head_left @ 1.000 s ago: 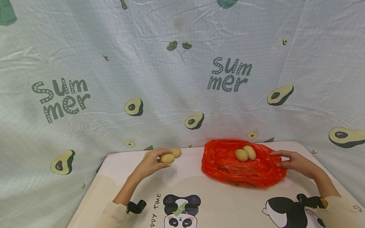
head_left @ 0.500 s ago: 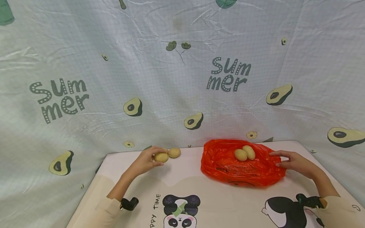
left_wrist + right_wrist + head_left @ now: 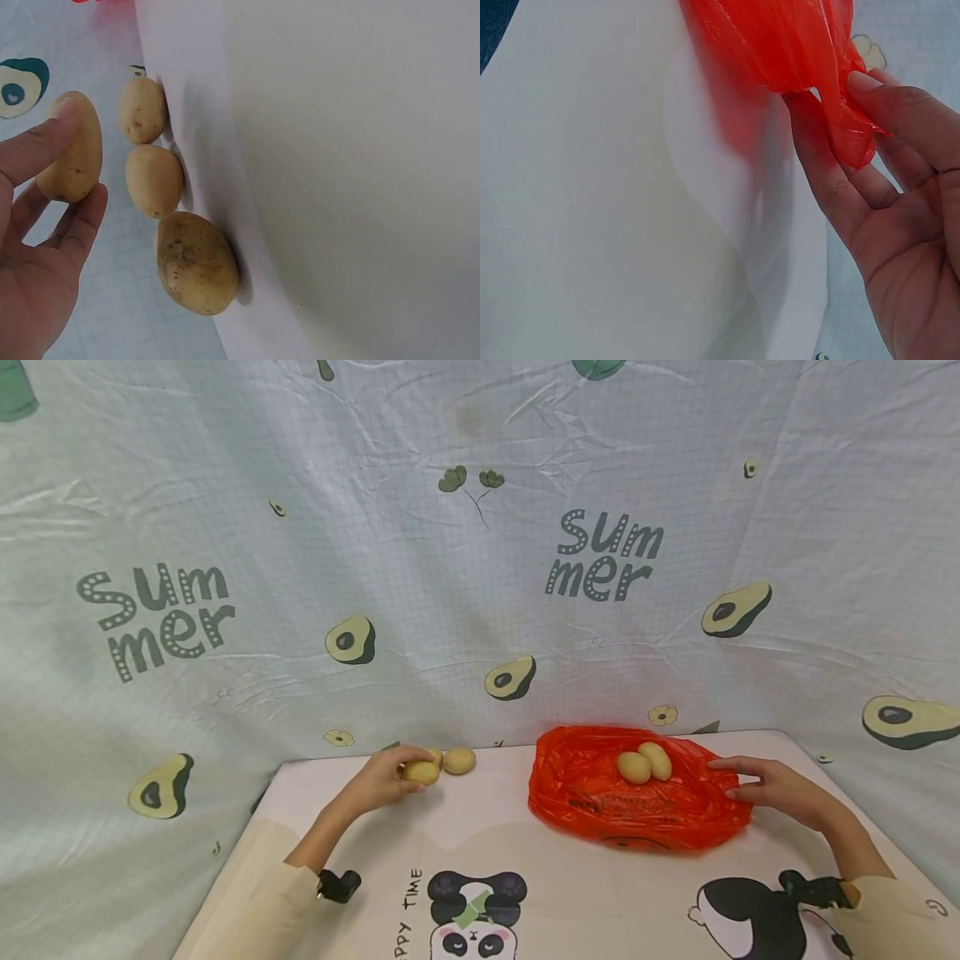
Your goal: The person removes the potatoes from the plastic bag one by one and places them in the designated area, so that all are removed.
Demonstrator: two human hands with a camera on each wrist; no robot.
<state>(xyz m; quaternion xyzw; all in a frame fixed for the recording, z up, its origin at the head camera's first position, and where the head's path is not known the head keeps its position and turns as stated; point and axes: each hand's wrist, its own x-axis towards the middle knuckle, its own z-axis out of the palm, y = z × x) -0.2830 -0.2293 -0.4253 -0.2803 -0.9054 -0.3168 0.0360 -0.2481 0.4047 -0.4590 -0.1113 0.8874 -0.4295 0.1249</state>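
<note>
potato [image 3: 84, 163] in left hand [image 3: 381, 779]; right hand [image 3: 780, 791] pinches red bag [image 3: 588, 781]

The hanging cloth [image 3: 420, 577] reads "summer" twice. "PPY TIME" runs up the bench [image 3: 600, 902], its start cut off. Dark lettering on the red bag [image 3: 570, 772] is illegible.

table: white/cream, wavy colour border [image 3: 585, 902] | prints: panda [image 3: 480, 912], "PPY TIME" lettering [image 3: 408, 914], black-white figure [image 3: 750, 914] | on it: red bag [image 3: 637, 808], crumpled, right of centre; potatoes [image 3: 154, 180] x3, close row, far edge left, biggest farthest from bag
</note>
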